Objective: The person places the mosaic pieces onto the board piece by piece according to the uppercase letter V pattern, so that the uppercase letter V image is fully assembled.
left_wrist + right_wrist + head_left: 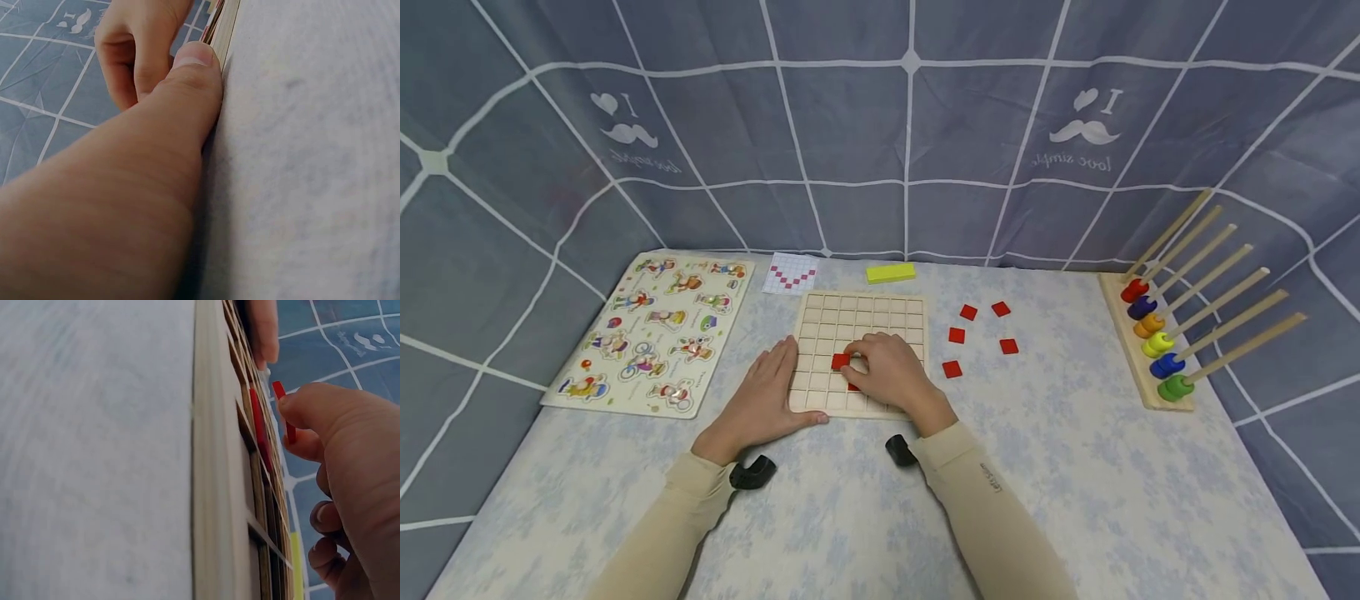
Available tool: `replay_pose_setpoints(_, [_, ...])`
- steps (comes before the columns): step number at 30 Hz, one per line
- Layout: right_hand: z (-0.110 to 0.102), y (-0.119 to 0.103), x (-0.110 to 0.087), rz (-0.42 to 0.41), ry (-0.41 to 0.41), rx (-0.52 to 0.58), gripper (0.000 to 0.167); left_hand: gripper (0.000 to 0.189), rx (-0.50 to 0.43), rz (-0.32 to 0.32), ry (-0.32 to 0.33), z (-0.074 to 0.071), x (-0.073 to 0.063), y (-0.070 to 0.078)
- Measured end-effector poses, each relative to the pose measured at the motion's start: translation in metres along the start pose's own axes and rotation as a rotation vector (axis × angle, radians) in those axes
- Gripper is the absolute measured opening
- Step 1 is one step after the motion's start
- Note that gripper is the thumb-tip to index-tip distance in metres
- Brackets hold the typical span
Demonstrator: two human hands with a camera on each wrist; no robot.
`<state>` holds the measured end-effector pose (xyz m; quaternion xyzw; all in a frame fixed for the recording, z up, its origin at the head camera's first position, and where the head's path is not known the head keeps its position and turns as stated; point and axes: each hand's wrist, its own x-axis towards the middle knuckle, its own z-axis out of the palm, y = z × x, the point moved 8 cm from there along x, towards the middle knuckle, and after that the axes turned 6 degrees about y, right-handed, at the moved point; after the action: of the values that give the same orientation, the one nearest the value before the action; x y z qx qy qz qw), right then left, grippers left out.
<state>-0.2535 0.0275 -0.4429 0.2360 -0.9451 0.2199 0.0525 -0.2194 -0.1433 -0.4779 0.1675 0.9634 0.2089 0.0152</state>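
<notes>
A square wooden grid board [820,321] lies on the table before me. My right hand [887,371] is over its middle and pinches a red square tile [839,362] between thumb and forefinger. In the right wrist view that tile [279,391] is held just above the grid, apart from it. Another red tile [259,425] sits in a cell of the board, partly hidden by the right hand in the head view. My left hand [767,392] rests along the board's left edge, fingers straight, thumb at the front corner.
Several loose red tiles [957,335] lie right of the board. Behind it are a patterned card [790,273] and a yellow block [891,273]. A picture puzzle board [651,333] lies at left. A peg stand with coloured beads [1150,333] is at right, its rods rising.
</notes>
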Motion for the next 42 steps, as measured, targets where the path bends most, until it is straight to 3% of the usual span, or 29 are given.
replay_pose_setpoints(10, [0.004, -0.008, 0.003, -0.012, -0.010, -0.100, 0.026, 0.132, 0.007, 0.008, 0.012, 0.000, -0.001, -0.001])
replay_pose_setpoints(21, [0.001, -0.014, 0.007, 0.040, -0.040, -0.111, 0.026, 0.134, 0.009, 0.004, 0.012, 0.002, -0.001, -0.003])
replay_pose_setpoints(37, [0.002, -0.010, 0.006, 0.109, -0.050, -0.015, 0.028, 0.132, 0.023, 0.013, 0.014, 0.000, -0.001, -0.001])
replay_pose_setpoints(42, [-0.007, 0.004, -0.003, 0.142, -0.024, 0.122, 0.036, 0.132, 0.013, 0.002, 0.004, 0.002, 0.000, -0.001])
